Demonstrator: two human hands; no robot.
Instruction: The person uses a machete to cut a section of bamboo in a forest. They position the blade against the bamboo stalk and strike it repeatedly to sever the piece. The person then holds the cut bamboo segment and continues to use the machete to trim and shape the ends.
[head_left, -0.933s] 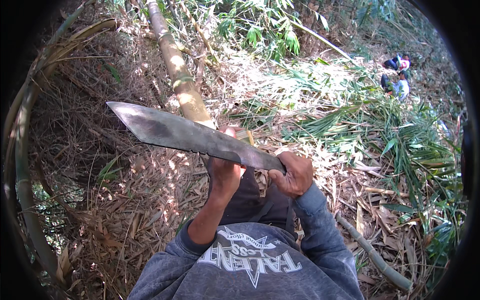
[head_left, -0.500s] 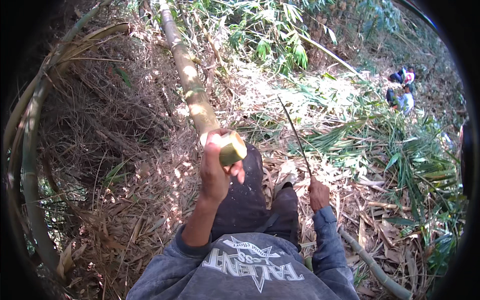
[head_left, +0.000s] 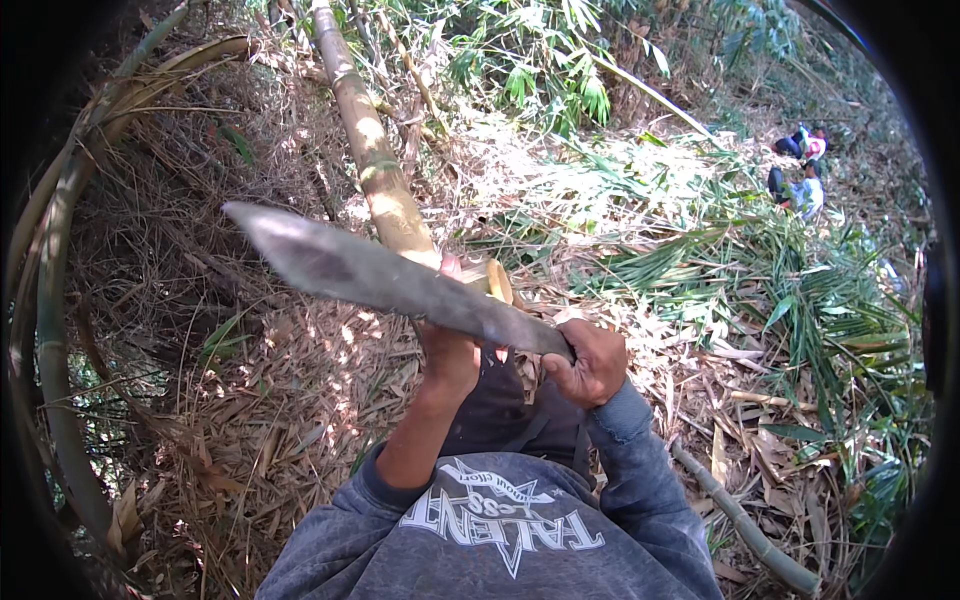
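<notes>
R hand (head_left: 590, 362) is closed round the handle of the machete (head_left: 400, 290); its blade, a bit blurred, runs across over L hand (head_left: 448, 358). L hand looks wrapped round a bamboo piece (head_left: 500, 283), its end showing just past the blade, betw. the two hands; can't tell if it joins the bamboo pole (head_left: 385, 185) beyond L hand. To do it well, prob. best: keep L thumb & fingers clear of the edge, piece steady, R strokes short & controlled, edge angled away from the legs (head_left: 485, 405) below.
</notes>
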